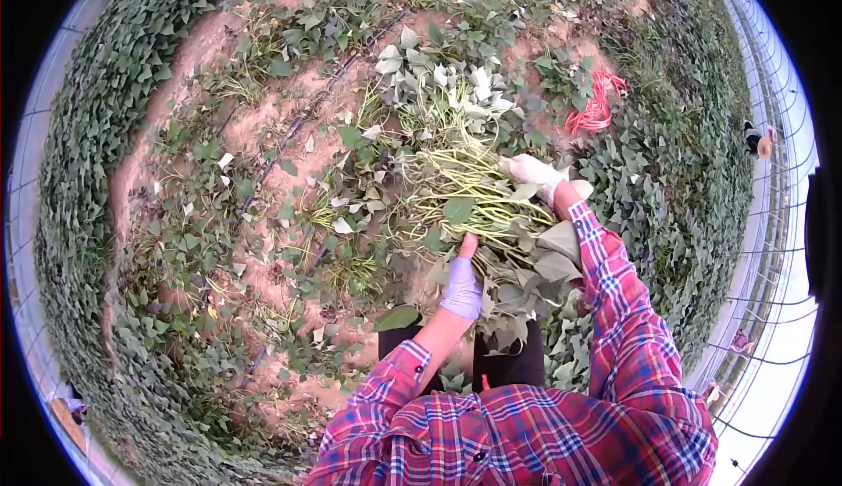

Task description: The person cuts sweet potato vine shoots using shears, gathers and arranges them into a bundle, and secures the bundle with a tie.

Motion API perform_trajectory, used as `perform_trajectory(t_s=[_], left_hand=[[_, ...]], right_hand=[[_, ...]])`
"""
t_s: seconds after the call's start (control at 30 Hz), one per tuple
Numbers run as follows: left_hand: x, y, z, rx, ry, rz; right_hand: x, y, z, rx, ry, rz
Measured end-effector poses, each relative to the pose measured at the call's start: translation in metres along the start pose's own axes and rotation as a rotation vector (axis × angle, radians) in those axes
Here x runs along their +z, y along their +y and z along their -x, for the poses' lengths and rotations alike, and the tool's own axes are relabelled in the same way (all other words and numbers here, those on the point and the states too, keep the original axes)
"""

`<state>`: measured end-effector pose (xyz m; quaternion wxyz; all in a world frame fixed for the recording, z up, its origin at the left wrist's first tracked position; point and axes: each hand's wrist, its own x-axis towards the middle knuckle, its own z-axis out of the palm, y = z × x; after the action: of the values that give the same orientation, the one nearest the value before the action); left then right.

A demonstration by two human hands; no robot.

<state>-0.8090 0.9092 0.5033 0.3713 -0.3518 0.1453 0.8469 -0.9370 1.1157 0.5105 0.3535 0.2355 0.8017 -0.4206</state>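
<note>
A thick bundle of sweet potato leaves (478, 192), with long pale-green stems, lies across both my hands in front of my body. My left hand (463, 282), in a pale lilac glove with the thumb bare, grips the near side; its other fingers are hidden beneath the stems. On the far right side my right hand (533, 173), in a whitish glove, is closed against the stems, its fingertips partly hidden. Large leaves (554, 253) hang from the bundle towards me. Just beyond it, another heap of cut leaves (465, 96) lies on the ground with pale undersides up.
Red ties or strings (598, 104) lie on the foliage at upper right. A dark drip hose (298, 122) runs along the reddish soil (210, 56) to the left. Dense vines (105, 91) surround the patch. Wire-like curved frames (781, 223) stand at the right edge.
</note>
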Motion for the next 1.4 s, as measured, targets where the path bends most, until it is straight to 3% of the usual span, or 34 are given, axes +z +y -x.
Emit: perform_trajectory(t_s=[0.13, 0.17, 0.2, 0.27, 0.33, 0.43, 0.47, 0.5, 0.53, 0.57, 0.63, 0.8, 0.83, 0.9, 0.93, 1.03, 1.07, 1.1, 1.13, 1.17, 1.23, 1.3, 1.4], left_hand=[[0.082, -0.022, -0.106, 0.001, -0.135, 0.055], [0.08, -0.04, -0.153, -0.048, -0.193, 0.125], [0.09, -0.046, -0.183, -0.029, -0.267, 0.148], [0.114, -0.04, -0.208, 0.013, -0.211, 0.142], [0.11, -0.059, -0.25, 0.105, -0.073, 0.221], [0.073, -0.072, -0.363, 0.232, -0.146, 0.61], [0.071, -0.063, -0.385, 0.386, 0.004, 0.592], [0.058, -0.062, -0.412, 0.398, -0.022, 0.676], [0.038, -0.069, -0.444, 0.519, 0.148, 0.641], [0.029, -0.059, -0.452, 0.487, 0.014, 0.722], [0.009, -0.037, -0.46, 0.464, 0.03, 0.798], [0.005, -0.025, -0.488, 0.573, 0.067, 0.837], [0.005, -0.026, -0.489, 0.51, -0.01, 0.875], [0.0, -0.028, -0.503, 0.49, 0.123, 0.904], [0.008, -0.033, -0.506, 0.547, 0.428, 0.778], [0.003, -0.03, -0.493, 0.598, 0.342, 0.725], [0.002, -0.026, -0.495, 0.625, 0.29, 0.724], [0.024, -0.018, -0.489, 0.53, 0.505, 0.687], [0.018, -0.015, -0.497, 0.618, 0.362, 0.608], [0.013, -0.017, -0.502, 0.641, 0.354, 0.599], [0.009, -0.01, -0.495, 0.584, 0.387, 0.562], [-0.013, -0.004, -0.494, 0.518, 0.536, 0.433], [-0.01, 0.024, -0.477, 0.321, 0.457, 0.45]], right_hand=[[-0.124, -0.028, -0.09, -0.191, 0.062, 0.641], [-0.145, -0.04, -0.111, -0.1, 0.034, 0.762], [-0.16, -0.058, -0.125, -0.088, -0.019, 0.844], [-0.171, -0.068, -0.156, -0.161, 0.005, 0.956], [-0.164, -0.05, -0.212, -0.186, -0.147, 1.053], [-0.113, -0.027, -0.336, -0.366, -0.325, 1.137], [-0.087, -0.023, -0.372, -0.368, -0.427, 1.176], [-0.062, -0.014, -0.397, -0.404, -0.46, 1.184], [-0.04, 0.002, -0.423, -0.571, -0.498, 1.126], [-0.019, -0.005, -0.431, -0.445, -0.544, 1.18], [0.017, 0.002, -0.448, -0.561, -0.415, 1.138], [0.045, 0.008, -0.476, -0.673, -0.436, 1.074], [0.047, 0.014, -0.479, -0.798, -0.311, 0.988], [0.037, 0.024, -0.474, -0.861, -0.229, 0.999], [0.029, 0.026, -0.468, -0.923, -0.131, 0.999], [0.001, 0.015, -0.438, -1.077, -0.233, 1.119], [-0.017, -0.005, -0.418, -0.964, -0.368, 1.137], [-0.04, 0.002, -0.405, -0.945, -0.396, 1.142], [-0.055, 0.006, -0.399, -0.959, -0.431, 1.153], [-0.059, 0.005, -0.397, -0.919, -0.541, 1.243], [-0.053, 0.023, -0.399, -1.036, -0.452, 1.369], [-0.049, 0.036, -0.409, -1.076, -0.378, 1.298], [-0.031, 0.049, -0.424, -1.152, -0.172, 1.266]])
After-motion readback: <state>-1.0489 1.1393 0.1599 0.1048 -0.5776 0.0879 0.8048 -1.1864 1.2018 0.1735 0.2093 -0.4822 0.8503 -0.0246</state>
